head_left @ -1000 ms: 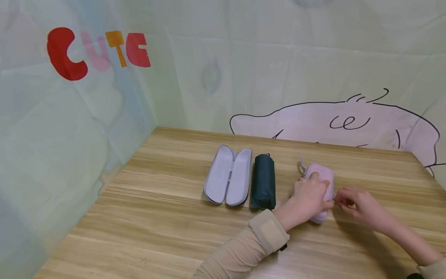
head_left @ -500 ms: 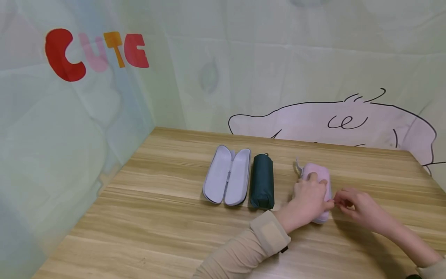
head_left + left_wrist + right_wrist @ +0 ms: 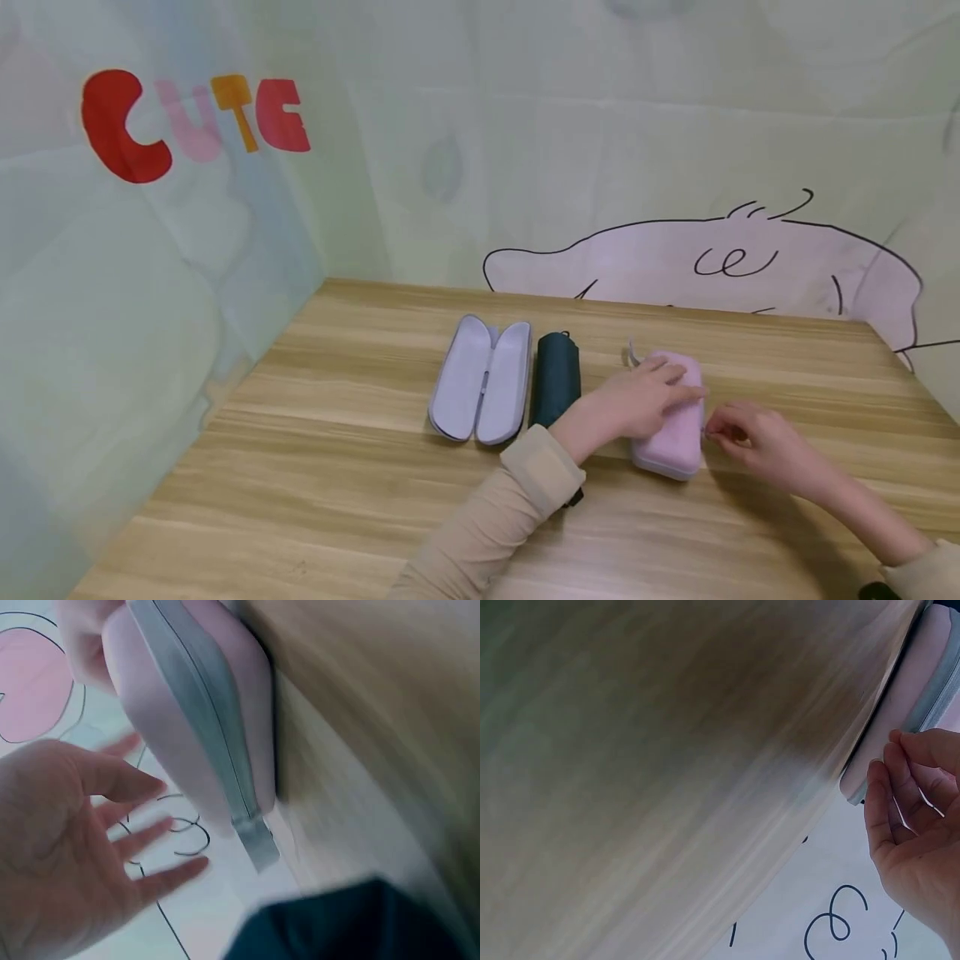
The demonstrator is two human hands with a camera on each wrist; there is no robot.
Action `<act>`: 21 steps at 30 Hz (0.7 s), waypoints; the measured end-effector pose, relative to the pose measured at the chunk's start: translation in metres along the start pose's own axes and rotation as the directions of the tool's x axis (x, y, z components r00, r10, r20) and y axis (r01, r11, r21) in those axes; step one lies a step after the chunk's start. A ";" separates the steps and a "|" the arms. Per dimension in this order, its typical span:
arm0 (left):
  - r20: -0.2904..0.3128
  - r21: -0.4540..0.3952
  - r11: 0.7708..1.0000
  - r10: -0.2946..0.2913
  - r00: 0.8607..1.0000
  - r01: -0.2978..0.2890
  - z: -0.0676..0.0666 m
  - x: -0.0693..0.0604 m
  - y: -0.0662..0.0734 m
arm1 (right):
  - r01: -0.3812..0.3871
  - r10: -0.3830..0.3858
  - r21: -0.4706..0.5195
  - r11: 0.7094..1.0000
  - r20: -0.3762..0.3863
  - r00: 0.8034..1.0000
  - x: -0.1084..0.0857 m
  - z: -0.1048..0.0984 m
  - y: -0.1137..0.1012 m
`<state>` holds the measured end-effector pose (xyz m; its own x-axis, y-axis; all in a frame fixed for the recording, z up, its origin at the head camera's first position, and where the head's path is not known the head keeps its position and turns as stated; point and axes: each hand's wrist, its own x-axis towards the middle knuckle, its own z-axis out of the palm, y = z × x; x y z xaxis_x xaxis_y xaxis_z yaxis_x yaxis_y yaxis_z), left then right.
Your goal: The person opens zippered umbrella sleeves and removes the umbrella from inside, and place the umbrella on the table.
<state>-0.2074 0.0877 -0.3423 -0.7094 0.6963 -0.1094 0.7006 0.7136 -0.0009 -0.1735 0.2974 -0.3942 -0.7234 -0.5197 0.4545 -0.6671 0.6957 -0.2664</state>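
A pink zippered case lies on the wooden table, with a grey zip band round its side and a fabric tab at the far end. My left hand is over the case's left part, fingers spread; the left wrist view has this hand with straight fingers and a gap to the case. At the case's right side, my right hand pinches the small zipper pull. In the right wrist view the right fingertips meet at the zip, and they hide most of the pull.
Left of the case lies a dark green folded umbrella, partly behind the left wrist. Farther left is an open pale lilac glasses case. A printed cloth backdrop stands behind and left of the wooden table.
My left hand has loosened from the pink case and shifted left, baring more of its top. The right hand keeps its pinch at the zip. The head view has turned slightly right.
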 end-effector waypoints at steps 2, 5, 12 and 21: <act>0.022 0.007 0.998 0.070 0.997 -0.070 -0.001 -0.001 -0.006 | -0.008 0.008 -0.008 1.000 0.004 1.000 0.001 0.000 -0.001; 0.039 0.016 0.992 0.128 0.991 -0.129 -0.001 -0.003 -0.010 | -0.024 0.024 -0.009 1.000 0.013 1.000 0.003 0.000 -0.003; 0.034 0.049 0.987 0.154 0.987 -0.156 0.001 -0.003 -0.014 | -0.035 0.035 -0.004 0.999 0.017 0.999 0.002 0.001 -0.004; 0.029 0.028 0.988 0.150 0.988 -0.151 0.002 0.000 -0.013 | 0.023 -0.024 -0.013 1.000 -0.022 0.999 -0.002 0.001 -0.004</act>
<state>-0.2165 0.0787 -0.3446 -0.5935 0.7931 -0.1370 0.8016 0.5977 -0.0125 -0.1696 0.2947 -0.3948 -0.7033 -0.5250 0.4793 -0.6815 0.6898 -0.2444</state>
